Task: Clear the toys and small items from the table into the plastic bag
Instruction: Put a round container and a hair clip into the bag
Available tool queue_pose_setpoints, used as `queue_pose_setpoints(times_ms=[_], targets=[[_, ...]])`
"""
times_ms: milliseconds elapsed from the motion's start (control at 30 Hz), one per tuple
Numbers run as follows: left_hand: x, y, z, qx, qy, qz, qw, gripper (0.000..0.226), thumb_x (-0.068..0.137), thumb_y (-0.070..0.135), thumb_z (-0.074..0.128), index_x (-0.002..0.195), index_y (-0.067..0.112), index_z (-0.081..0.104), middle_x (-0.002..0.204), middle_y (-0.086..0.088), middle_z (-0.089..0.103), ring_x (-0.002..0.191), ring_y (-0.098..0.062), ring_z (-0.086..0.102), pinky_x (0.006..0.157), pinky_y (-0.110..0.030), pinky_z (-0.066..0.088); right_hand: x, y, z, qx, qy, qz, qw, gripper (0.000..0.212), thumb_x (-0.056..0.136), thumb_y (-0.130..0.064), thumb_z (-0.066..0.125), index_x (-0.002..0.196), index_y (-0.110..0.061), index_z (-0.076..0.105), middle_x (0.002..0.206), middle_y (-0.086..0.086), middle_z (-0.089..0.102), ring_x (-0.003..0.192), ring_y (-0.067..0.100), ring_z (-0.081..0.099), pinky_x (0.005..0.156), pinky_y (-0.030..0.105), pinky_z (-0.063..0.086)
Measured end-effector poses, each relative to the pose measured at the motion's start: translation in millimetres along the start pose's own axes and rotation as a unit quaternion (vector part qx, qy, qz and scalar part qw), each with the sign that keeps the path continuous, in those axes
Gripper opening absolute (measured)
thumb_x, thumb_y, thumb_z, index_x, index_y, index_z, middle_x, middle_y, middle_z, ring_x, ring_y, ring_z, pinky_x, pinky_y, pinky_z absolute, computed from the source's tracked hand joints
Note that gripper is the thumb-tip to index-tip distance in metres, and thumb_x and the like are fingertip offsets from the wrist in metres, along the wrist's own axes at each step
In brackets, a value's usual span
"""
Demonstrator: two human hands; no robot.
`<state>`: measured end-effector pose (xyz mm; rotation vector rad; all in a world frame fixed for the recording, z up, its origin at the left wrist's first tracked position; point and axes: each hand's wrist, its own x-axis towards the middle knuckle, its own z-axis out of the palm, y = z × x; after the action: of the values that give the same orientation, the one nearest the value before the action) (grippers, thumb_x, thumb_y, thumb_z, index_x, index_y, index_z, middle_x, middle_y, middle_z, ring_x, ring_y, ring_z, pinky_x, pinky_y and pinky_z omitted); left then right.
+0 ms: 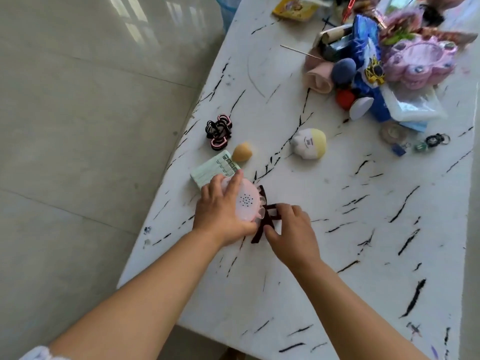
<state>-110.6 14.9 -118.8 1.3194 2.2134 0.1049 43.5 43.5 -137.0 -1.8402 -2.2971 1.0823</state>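
Your left hand point(220, 213) curls round a pale pink oval brush point(246, 201) with a ring of small holes in its back, holding it near the left edge of the white black-veined worktop point(363, 229). Your right hand point(293, 229) pinches a dark maroon hair claw point(267, 216) that lies touching the brush's bristles. Just beyond the left hand sits a pale green packet point(207, 170), with a tan sponge point(241, 151) beside it and a black-and-pink hair clip point(219, 131) further on. A white and yellow soft toy point(309, 143) lies apart, mid-worktop. A heap of toys, with a pink flower-shaped toy point(420, 61) on top, crowds the far right corner.
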Motion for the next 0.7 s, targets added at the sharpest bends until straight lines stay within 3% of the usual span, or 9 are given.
queue_pose_setpoints(times_ms=[167, 300, 433, 600, 700], targets=[[-7, -23, -13, -0.022, 0.064, -0.014, 0.998, 0.102, 0.055, 0.058, 0.066, 0.139, 0.042, 0.011, 0.137, -0.002, 0.023, 0.122, -0.026, 0.026, 0.099, -0.036, 0.034, 18, -9, 24, -0.029, -0.01, 0.025, 0.999, 0.065, 0.083, -0.037, 0.057, 0.139, -0.02, 0.03, 0.138, 0.004, 0.034, 0.12, 0.027, 0.037, 0.095, 0.037, 0.039], [-30, -44, -23, -0.032, 0.058, -0.032, 0.997, 0.104, 0.053, 0.055, 0.069, 0.139, 0.044, 0.011, 0.136, 0.002, 0.021, 0.122, -0.023, 0.024, 0.101, -0.036, 0.032, 21, -11, 30, -0.03, -0.018, 0.063, 0.997, 0.043, 0.083, -0.021, 0.053, 0.124, -0.012, 0.041, 0.125, 0.008, 0.04, 0.112, 0.027, 0.035, 0.084, 0.033, 0.041], [-47, -39, -26, -0.037, 0.031, -0.056, 0.997, 0.103, 0.054, 0.056, 0.068, 0.14, 0.043, 0.012, 0.137, 0.001, 0.022, 0.124, -0.024, 0.024, 0.101, -0.037, 0.033, 2, 0, 13, 0.044, -0.012, 0.107, 0.993, 0.031, 0.081, -0.012, 0.051, 0.112, -0.008, 0.049, 0.112, 0.007, 0.042, 0.11, 0.025, 0.039, 0.074, 0.027, 0.038], [-73, 10, -33, -0.049, -0.005, -0.03, 0.998, 0.101, 0.058, 0.056, 0.067, 0.141, 0.042, 0.01, 0.138, 0.003, 0.02, 0.125, -0.022, 0.022, 0.099, -0.036, 0.033, -51, 31, -42, 0.065, 0.063, 0.161, 0.983, 0.023, 0.077, -0.028, 0.055, 0.099, -0.021, 0.055, 0.091, -0.005, 0.045, 0.088, 0.017, 0.046, 0.061, 0.028, 0.036], [-94, 56, -36, -0.041, -0.029, 0.001, 0.999, 0.098, 0.06, 0.056, 0.067, 0.14, 0.041, 0.012, 0.139, 0.002, 0.02, 0.126, -0.023, 0.023, 0.101, -0.035, 0.031, -95, 59, -81, 0.076, 0.096, 0.19, 0.974, 0.022, 0.078, -0.032, 0.055, 0.098, -0.022, 0.052, 0.09, -0.003, 0.048, 0.076, 0.017, 0.048, 0.055, 0.026, 0.031]])
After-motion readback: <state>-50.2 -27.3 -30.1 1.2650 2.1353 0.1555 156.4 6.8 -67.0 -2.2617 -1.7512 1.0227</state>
